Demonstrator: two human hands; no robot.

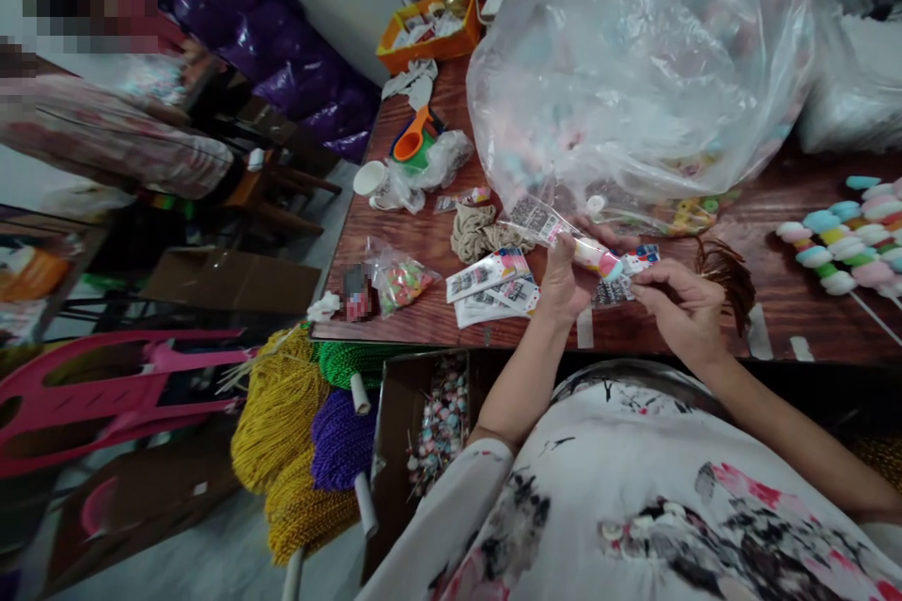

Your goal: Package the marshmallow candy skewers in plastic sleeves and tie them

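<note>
My left hand (566, 280) is closed around a clear printed candy bag (594, 254) with pastel pieces inside that look like marshmallows. At the bag's right end, the thumb and fingers of my right hand (682, 302) pinch its printed edge. A bundle of brown twist ties (725, 277) lies just beyond my right hand. To the left of my left hand is a stack of flat printed bags (488, 286). Skewers of pastel marshmallow-like pieces (838, 239) lie at the right on the dark red wooden table (768, 235).
A large clear sack (634, 75) of pastel pieces fills the table's back. Leftward are a crumpled cloth (479, 233), a small candy bag (401, 282), a white cup (370, 178) and an orange basket (429, 42). Below stands a cardboard box (395, 451) of skewers. Another person sits far left.
</note>
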